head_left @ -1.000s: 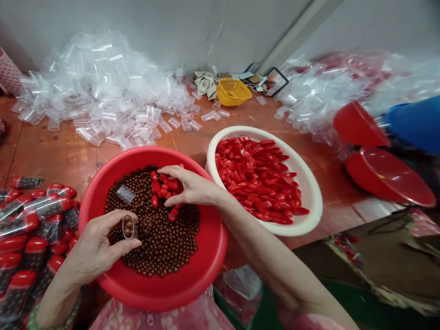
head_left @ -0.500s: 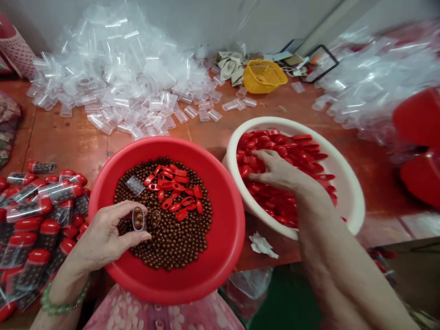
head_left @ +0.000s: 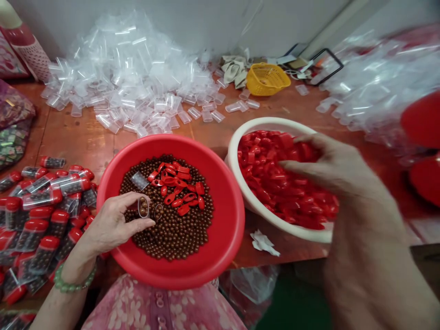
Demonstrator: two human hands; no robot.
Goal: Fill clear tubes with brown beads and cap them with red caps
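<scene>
One small clear tube [head_left: 143,206], part-filled with brown beads, is sitting pinched between thumb and curled fingers of the left hand [head_left: 112,224], mouth tipped toward the camera, just above the bead pile at the near-left side of the red basin [head_left: 227,215]. Brown beads [head_left: 172,233] are covering the basin floor; a cluster of loose red caps [head_left: 177,190] and one empty clear tube [head_left: 139,180] are lying on top of them.

Progress, as judged: this tube is looking only partly filled and is carrying no cap yet, while many capped, filled tubes [head_left: 44,206] are lying heaped on the table [head_left: 82,142] left of the basin. A large heap of empty tubes [head_left: 130,82] is waiting at the back, so much is seeming left to do.

Right hand [head_left: 330,165] is hovering blurred over the white bowl [head_left: 240,137] of red caps [head_left: 285,192], palm down, fingers bent loosely; whether it is gripping any cap cannot be told.

Left forearm is entering from the lower left, wearing a green bead bracelet [head_left: 72,284]. A yellow basket [head_left: 267,79] is standing near the wall.
</scene>
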